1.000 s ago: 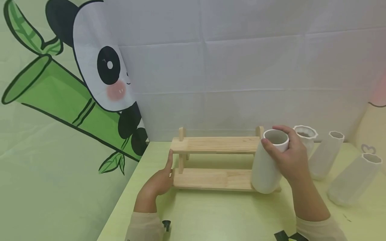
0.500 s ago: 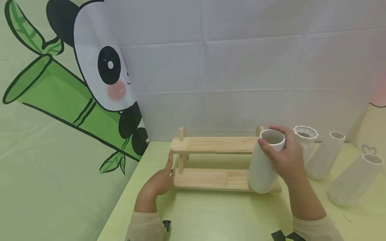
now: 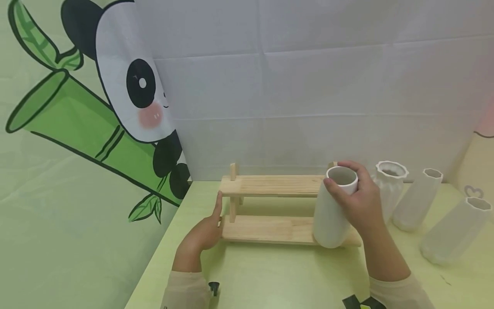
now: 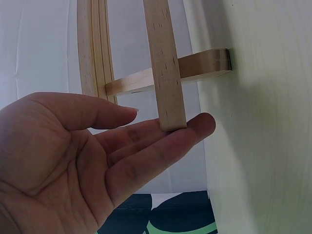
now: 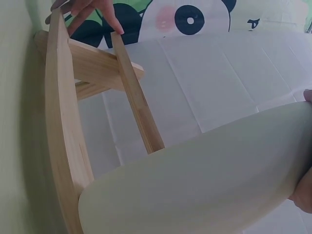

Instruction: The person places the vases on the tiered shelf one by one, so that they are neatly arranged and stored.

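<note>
A smooth white vase (image 3: 332, 214) is in my right hand (image 3: 360, 201), thumb and fingers gripping it near its round mouth. It stands almost upright at the right part of the lower board (image 3: 266, 228) of a two-tier wooden rack. In the right wrist view the vase's base (image 5: 112, 204) overlaps that board; I cannot tell whether it rests there. My left hand (image 3: 204, 231) is at the rack's left end, one digit reaching up to the upper board (image 3: 278, 185). In the left wrist view, extended fingers (image 4: 151, 161) touch a board's end (image 4: 170, 109), the thumb apart from it.
Right of the rack stand a white vase with a scalloped rim (image 3: 390, 189) and two faceted white vases, one behind (image 3: 417, 204) and one nearer (image 3: 455, 231). A small black object (image 3: 214, 288) lies by the left sleeve. A pale cloth wall (image 3: 293, 94) rises behind the table.
My right hand has moved slowly left with the white vase, along the lower board. The left hand keeps its place at the rack's end.
</note>
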